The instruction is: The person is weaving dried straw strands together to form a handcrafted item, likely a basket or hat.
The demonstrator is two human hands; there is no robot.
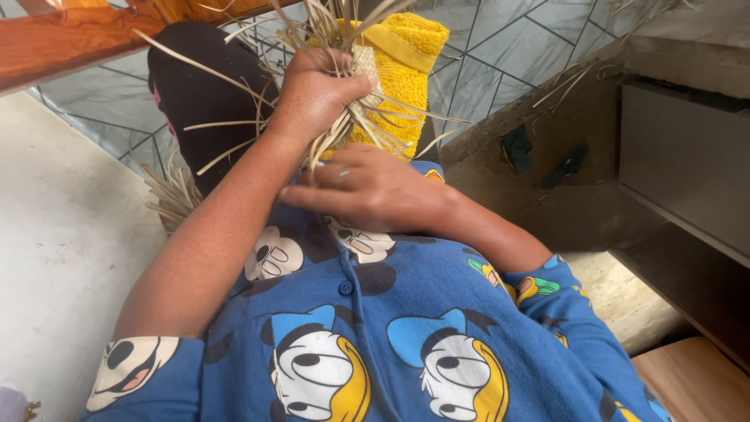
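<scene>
The left hand (316, 92) is clenching tight around a bundle of dried straw strips (344, 47), holding it raised in front of a yellow towel (402, 66). A small woven patch (365, 62) is showing at the thumb, with most strands still hanging loose, so the plaiting looks barely begun. The right hand (375, 191) is resting flat, fingers extended, gripping nothing, on the blue cartoon-print shirt (375, 328)

Dry, matt straw strips (344, 117), fluffy yellow towel cloth (406, 70), glossy tiled floor (516, 47)
</scene>
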